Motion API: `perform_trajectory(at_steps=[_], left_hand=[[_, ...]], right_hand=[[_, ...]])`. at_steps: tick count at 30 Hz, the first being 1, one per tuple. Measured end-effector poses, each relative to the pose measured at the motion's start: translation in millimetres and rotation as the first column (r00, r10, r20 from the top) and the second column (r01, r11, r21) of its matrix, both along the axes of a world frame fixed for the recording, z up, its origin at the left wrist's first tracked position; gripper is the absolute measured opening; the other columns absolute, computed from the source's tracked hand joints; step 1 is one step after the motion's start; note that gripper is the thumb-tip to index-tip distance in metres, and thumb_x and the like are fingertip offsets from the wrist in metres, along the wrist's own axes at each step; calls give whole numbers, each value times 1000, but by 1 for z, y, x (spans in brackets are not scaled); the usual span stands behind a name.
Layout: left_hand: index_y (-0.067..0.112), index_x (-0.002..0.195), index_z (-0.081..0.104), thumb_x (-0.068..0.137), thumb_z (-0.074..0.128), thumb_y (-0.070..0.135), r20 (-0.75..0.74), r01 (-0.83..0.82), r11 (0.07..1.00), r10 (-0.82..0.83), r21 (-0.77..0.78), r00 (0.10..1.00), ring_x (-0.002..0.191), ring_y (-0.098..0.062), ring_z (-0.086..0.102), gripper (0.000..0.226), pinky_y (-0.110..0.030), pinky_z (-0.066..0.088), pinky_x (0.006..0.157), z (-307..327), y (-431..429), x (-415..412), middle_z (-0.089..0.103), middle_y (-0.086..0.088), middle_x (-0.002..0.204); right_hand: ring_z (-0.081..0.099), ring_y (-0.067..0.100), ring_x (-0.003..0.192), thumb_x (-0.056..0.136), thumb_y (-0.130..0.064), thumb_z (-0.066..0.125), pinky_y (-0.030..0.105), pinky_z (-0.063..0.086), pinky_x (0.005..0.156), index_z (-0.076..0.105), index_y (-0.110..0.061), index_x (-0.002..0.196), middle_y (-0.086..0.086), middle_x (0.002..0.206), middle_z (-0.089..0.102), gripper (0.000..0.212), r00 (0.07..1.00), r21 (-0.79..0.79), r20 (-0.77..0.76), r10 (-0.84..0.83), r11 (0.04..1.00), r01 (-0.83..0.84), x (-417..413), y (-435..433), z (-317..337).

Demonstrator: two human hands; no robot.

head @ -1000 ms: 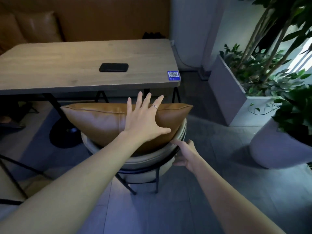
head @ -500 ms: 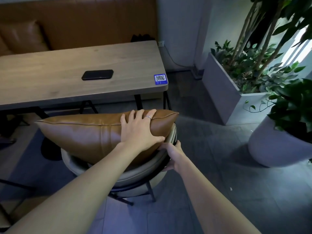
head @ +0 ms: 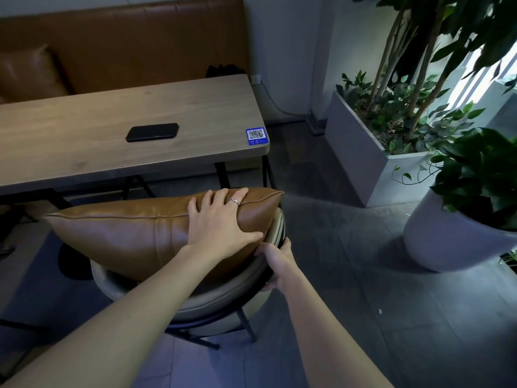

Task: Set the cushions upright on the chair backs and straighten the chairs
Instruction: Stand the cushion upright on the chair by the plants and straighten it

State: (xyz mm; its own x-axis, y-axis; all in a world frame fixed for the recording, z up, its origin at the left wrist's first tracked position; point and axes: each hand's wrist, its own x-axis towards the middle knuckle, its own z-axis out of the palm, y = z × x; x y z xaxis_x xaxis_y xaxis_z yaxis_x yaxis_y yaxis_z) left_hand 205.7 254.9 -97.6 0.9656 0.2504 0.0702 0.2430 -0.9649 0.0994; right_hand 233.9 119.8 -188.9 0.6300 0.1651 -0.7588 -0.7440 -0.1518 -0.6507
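Left hand (head: pixel 221 222) grips the cushion (head: pixel 140 233), already upright on the chair (head: pixel 212 301), whose rim the right hand (head: pixel 275 260) clutches; straightening seems left.

Phone (head: pixel 152 132) & QR sticker (head: pixel 256 136) on table (head: pixel 84 141)

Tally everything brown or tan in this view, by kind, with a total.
Leather cushion under the left hand: 1
Cushion on the bench: 1
Leather bench back: 1
Wooden table: 1
Total: 4
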Motion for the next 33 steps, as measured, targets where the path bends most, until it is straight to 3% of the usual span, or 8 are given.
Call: perform_trajectory(at_steps=[12,21,28,33], left_hand=[[42,157,26,68,58,86,17,22,1000,-22,5,1000,151,-33,29,104,-59,19,119,0,5,-9,39,-2,161],[43,156,28,68,61,83,45,15,1000,-16,24,999,149,-32,31,102,-56,18,118,0,-1,-11,41,-1,159],[41,156,30,70,63,81,61,3,1000,-4,19,998,149,-33,32,100,-57,19,120,1,-1,-9,43,-2,159],[40,156,31,71,63,81,63,5,1000,-6,20,998,149,-33,33,99,-57,20,121,1,0,-7,43,-2,159]], right_hand=[[50,47,130,67,-23,74,70,60,79,6,-41,165,12,158,40,121,999,26,21,-35,999,34,-11,0,-2],[52,50,128,62,-19,74,65,60,51,7,-41,165,9,160,39,125,998,12,45,-50,999,50,-7,0,0],[53,51,126,63,-21,74,73,57,57,12,-35,164,12,157,41,119,997,20,79,-19,1000,18,-3,1,-2],[52,52,129,68,-22,75,72,59,62,2,-37,165,12,160,37,122,998,9,69,14,1000,-15,0,1,-3]])
